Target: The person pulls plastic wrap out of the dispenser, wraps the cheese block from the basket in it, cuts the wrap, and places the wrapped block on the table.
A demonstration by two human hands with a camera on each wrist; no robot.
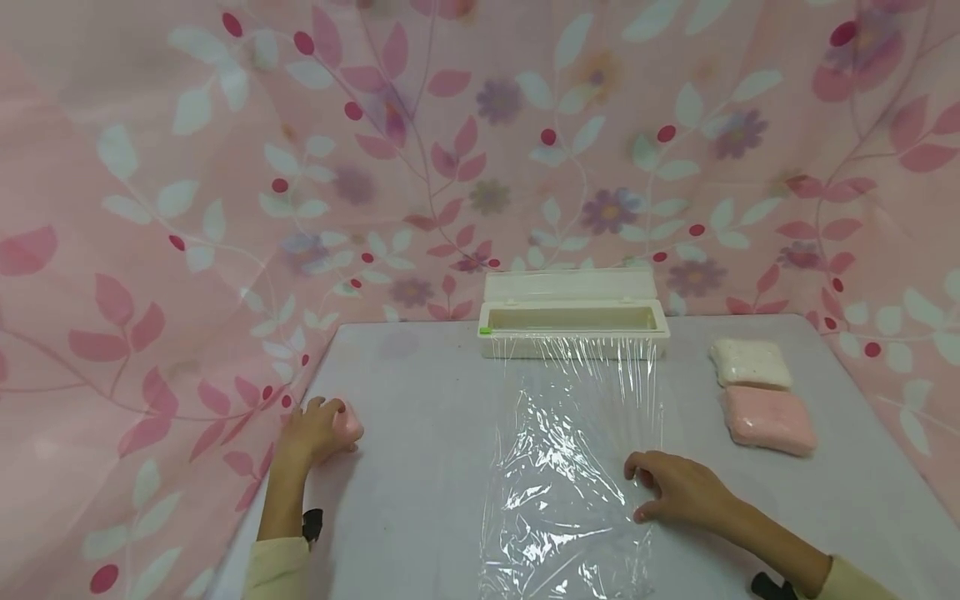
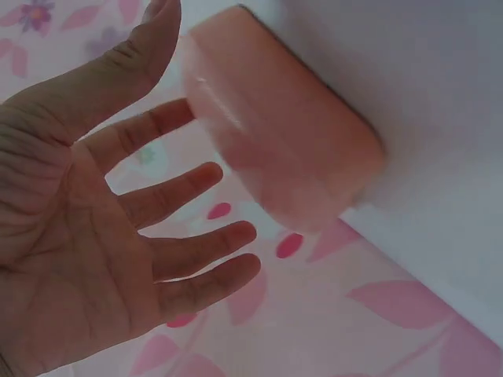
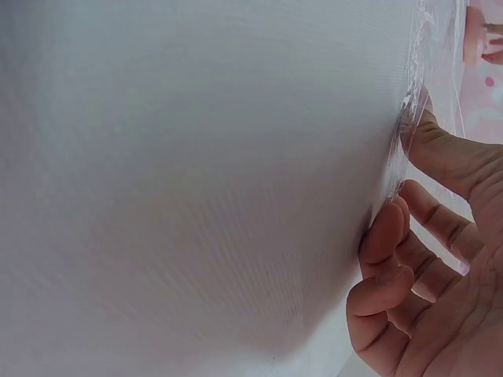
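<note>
At the table's left edge, my left hand (image 1: 311,432) is beside a pink soap-like bar (image 1: 347,422). In the left wrist view the fingers are spread and nearly straight, with the index fingertip at the side of the bar (image 2: 283,118); contact is unclear. A sheet of clear plastic wrap (image 1: 555,500) stretches from the white wrap dispenser (image 1: 573,343) toward the near edge. My right hand (image 1: 678,487) is at the sheet's right edge, fingers loosely bent. Its thumb touches the wrap (image 3: 413,86) in the right wrist view, apart from the fingers.
A white bar (image 1: 750,363) and another pink bar (image 1: 770,419) lie together on the right of the white table (image 1: 420,483). The dispenser's lid (image 1: 570,285) is raised at the back. A pink floral cloth (image 1: 450,167) hangs behind and beside the table.
</note>
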